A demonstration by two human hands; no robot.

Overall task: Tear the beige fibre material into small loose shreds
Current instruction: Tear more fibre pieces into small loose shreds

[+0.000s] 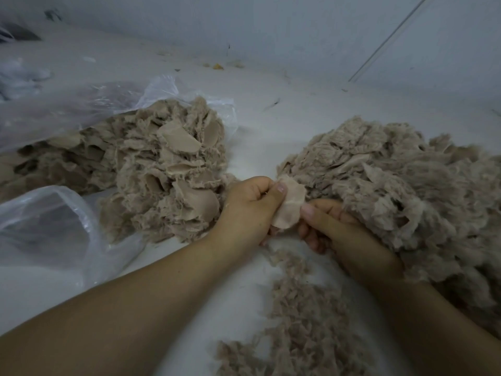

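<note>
A small flat beige fibre piece [289,206] is pinched between both my hands in the middle of the view. My left hand [246,204] grips its upper left edge with thumb over fingers. My right hand [333,226] holds its lower right edge with the thumb on top. A heap of untorn beige fibre pieces [162,169] spills out of a clear plastic bag on the left. A fluffy mound of torn shreds [401,191] lies on the right, touching my right hand. More loose shreds [301,316] trail on the white surface below my hands.
The clear plastic bag [81,104] lies open at the left, and another crumpled plastic sheet [51,229] sits at the lower left. A pale wall rises behind the white surface [271,109], with small scraps near its base.
</note>
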